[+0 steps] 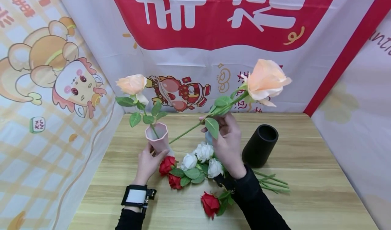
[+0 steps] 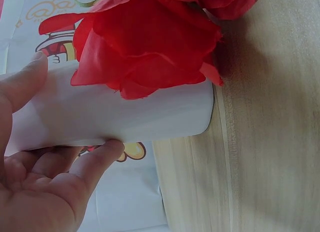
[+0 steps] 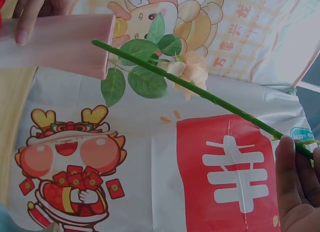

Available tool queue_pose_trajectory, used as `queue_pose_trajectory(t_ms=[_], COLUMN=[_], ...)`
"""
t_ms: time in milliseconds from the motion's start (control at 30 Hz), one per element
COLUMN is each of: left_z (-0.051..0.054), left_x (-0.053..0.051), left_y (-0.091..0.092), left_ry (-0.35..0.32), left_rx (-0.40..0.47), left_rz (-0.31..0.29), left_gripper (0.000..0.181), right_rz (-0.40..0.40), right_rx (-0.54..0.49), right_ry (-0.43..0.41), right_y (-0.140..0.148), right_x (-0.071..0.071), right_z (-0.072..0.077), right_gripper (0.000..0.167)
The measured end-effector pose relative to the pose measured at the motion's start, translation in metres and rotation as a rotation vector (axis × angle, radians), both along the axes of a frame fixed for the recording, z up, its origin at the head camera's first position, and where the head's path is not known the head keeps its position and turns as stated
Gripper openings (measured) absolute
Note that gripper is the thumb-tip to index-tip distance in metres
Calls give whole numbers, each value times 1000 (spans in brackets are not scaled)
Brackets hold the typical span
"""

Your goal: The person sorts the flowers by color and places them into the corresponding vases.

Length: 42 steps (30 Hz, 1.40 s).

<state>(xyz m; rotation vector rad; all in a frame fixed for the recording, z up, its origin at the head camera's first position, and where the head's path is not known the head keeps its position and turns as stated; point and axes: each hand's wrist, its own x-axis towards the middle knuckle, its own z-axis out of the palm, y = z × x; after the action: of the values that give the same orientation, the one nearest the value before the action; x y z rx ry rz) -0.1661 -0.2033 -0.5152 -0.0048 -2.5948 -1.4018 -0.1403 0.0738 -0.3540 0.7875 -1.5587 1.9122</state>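
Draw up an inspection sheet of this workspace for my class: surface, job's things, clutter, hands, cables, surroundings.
Surface: wood-grain table.
Job's things: pink vase with one peach rose in it; second peach rose held outside it.
Clutter: red roses and white roses lying on the table; black container standing; blue object, mostly hidden.
Hands: left hand holds the pink vase; right hand grips the second rose's stem.
Cables: nothing seen.
Surroundings: printed hangings behind and on both sides.
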Motion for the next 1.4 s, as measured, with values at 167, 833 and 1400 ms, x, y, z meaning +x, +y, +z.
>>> queue_pose_trajectory(t_ms=[167, 833, 1400], left_z=[-1, 0, -1], left_x=[0, 1, 1], left_y=[0, -1, 0], left_ry=[11, 7, 56], left_rx=[9, -4, -16], left_rz=[0, 10, -3], left_gripper=[58, 57, 56], right_rz=[-19, -64, -194], right_rx=[-19, -88, 246], right_ry=[23, -9, -50], right_y=[-3, -24, -66], right_x=[-2, -12, -27], right_z=[2, -6, -30], right_gripper=[27, 24, 15])
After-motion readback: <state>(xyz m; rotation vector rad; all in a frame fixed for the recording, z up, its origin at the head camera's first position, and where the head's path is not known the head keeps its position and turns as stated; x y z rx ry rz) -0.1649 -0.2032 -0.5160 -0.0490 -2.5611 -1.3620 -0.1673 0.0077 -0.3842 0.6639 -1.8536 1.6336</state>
